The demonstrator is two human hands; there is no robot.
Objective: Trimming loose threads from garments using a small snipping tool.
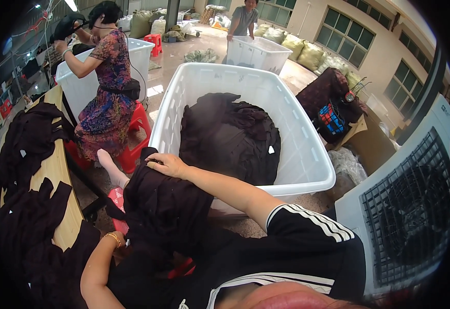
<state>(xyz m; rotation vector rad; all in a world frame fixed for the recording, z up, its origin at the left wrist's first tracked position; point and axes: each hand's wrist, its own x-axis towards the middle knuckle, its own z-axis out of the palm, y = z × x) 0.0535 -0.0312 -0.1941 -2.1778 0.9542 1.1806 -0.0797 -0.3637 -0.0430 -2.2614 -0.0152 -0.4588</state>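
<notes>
A bundle of dark cloth pieces (158,211) lies across my lap. My right hand (168,165) is on its upper end, fingers closed over a fold near the corner of a white plastic bin (307,172). Lower down, my left hand (116,238), with a gold bracelet at the wrist, meets the left side of the same bundle; its fingers are mostly hidden. Inside the bin, a large heap of dark cloth (230,139) carries a small white tag. More dark cloth pieces (34,221) are spread over the wooden table (60,201) on my left.
A person in a patterned dress (109,77) sits on a red stool (140,129) beside another white bin (142,49). Further back, a second person (243,23) leans on a bin (258,51). A grey air cooler (405,206) stands close on my right.
</notes>
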